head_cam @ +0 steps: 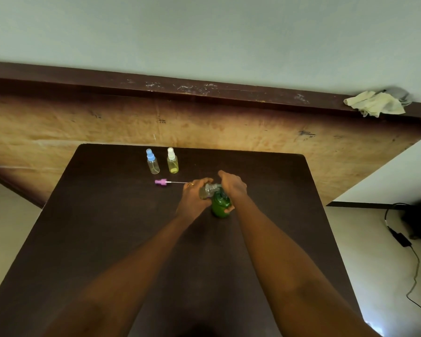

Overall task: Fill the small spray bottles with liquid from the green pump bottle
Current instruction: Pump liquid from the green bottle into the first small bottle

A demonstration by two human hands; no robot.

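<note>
**A:** Fig. 1, seen from across the room. What did each hand hold?

**B:** The left hand had its fingers wrapped round the uncapped spray bottle. The bottle was lifted off the tabletop and tilted, its long axis leaning with the mouth toward the right hand. That hand lay over the pump head of the green pump bottle, fingers curled down on it, thumb seemingly against the green body. The bottle stood upright directly beneath those fingers.

**A:** Which relation mattered?

**B:** Mouth to spout. The spout pointed toward the left fingers, and the open mouth sat just at it. The hands hid the junction, so I could not tell whether the two were truly lined up. I judged that a press would need the mouth under the spout.

**A:** And the rest?

**B:** Just beyond the left fingers lay the pink spray cap, its dip tube pointing back at them. Farther beyond stood the blue-capped bottle, looking clear, and the white-capped bottle, holding yellowish liquid.
</note>
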